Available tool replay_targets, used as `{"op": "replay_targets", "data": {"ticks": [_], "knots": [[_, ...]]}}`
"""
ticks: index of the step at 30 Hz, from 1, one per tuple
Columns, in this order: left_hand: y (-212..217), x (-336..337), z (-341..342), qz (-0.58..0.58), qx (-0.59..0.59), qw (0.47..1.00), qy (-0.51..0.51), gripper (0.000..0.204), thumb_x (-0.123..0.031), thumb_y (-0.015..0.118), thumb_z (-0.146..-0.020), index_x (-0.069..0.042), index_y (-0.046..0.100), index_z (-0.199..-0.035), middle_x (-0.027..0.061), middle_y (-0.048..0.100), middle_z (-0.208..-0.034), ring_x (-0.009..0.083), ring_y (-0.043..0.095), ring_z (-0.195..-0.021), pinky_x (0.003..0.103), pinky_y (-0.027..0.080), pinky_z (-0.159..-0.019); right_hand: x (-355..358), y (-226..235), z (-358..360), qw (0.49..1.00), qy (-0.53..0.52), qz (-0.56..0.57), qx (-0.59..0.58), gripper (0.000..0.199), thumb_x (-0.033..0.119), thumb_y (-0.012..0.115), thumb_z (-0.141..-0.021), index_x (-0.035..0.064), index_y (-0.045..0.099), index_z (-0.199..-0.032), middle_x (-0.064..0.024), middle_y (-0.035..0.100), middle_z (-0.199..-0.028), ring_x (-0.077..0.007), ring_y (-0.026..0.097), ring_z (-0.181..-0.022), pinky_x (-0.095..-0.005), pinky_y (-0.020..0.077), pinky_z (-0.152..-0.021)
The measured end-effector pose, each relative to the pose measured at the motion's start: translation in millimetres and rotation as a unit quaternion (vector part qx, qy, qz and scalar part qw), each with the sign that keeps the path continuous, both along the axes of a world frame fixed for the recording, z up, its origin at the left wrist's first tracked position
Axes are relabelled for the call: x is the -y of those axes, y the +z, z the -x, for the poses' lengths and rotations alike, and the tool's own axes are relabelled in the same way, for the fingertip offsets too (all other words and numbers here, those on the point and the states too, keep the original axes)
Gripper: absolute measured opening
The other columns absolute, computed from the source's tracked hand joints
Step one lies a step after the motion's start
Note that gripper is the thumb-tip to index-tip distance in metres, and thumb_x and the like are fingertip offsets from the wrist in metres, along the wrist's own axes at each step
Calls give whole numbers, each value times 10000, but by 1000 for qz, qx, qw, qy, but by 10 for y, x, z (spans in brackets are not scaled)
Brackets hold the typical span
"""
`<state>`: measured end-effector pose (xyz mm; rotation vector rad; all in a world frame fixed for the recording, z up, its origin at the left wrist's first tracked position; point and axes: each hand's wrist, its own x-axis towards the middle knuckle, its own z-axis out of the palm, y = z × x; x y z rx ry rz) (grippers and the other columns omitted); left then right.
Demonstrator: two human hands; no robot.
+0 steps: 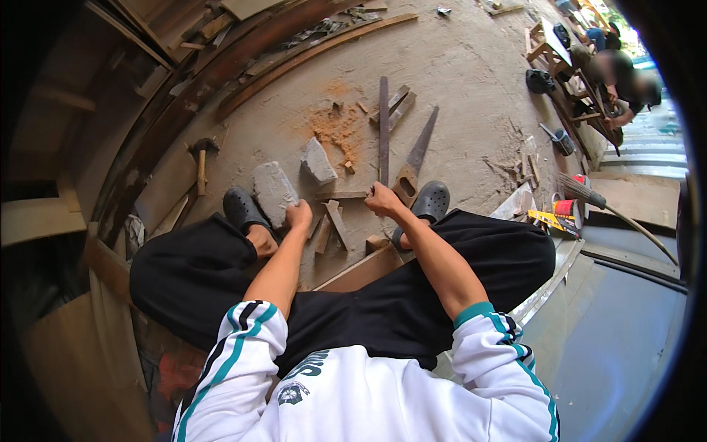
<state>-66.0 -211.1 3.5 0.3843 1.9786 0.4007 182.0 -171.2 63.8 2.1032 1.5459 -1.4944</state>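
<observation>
Between your two grey clogs, both hands are working low over the floor, and the dark strip (384, 129) is lying straight ahead of your right hand (382, 200). Its long axis is running directly away from you, its near end seemingly meeting your knuckles, so your right hand is sitting almost in line with it while your left is waiting off to the side. Those right fingers are curling into a fist; whether they're pinching the strip or only resting at its end, you're not giving us enough to tell.

Over on the left, your left hand (299, 214) is bending its fingers in at the near right corner of the grey block (274, 193); whether it's gripping or just touching, we can't tell. That block is leaning its long axis away and slightly left, lying just beside your left clog (244, 209). A thin wooden piece (343, 195) is lying crosswise between your hands, its right end reaching close to your right fist. Just right of the strip, the handsaw (417, 158) is pointing its blade away and rightward, its handle sitting nearer your right hand than your left.
</observation>
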Motion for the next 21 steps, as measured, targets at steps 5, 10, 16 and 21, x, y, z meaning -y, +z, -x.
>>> {"op": "replay_targets", "data": {"ticks": [5, 10, 16, 21], "knots": [[-19, 366, -105, -64, -37, 982, -174, 417, -373, 644, -805, -40, 687, -1052, 198, 712, -1014, 346, 674, -987, 429, 503, -887, 232, -407, 224, 985, 148, -66, 63, 276, 174, 539, -853, -6, 561, -1062, -281, 635, -1052, -441, 626, -1013, -510, 493, -879], [113, 344, -257, -30, 3, 963, -266, 607, -496, 695, -813, -53, 609, -1218, 170, 683, -1109, 339, 642, -1054, 418, 487, -927, 325, -614, 255, 932, 263, -194, 158, 273, 167, 588, -841, 68, 573, -1094, -187, 584, -1007, -376, 603, -953, -474, 490, -785], [-6, 488, -229, -61, -48, 974, -211, 602, -481, 632, -885, 16, 574, -1218, 254, 655, -1160, 414, 608, -1120, 461, 454, -966, 187, -831, 195, 893, 344, -207, 205, 175, 175, 546, -896, 126, 654, -1024, -137, 564, -981, -290, 577, -977, -399, 474, -758], [30, 488, -46, -101, 1, 989, -106, 554, -430, 604, -890, 53, 586, -1161, 286, 649, -1138, 439, 602, -1113, 468, 443, -958, 124, -902, 40, 934, 303, -136, 133, 201, 257, 596, -863, 97, 681, -951, -172, 600, -1016, -359, 616, -1002, -471, 522, -798]]}}
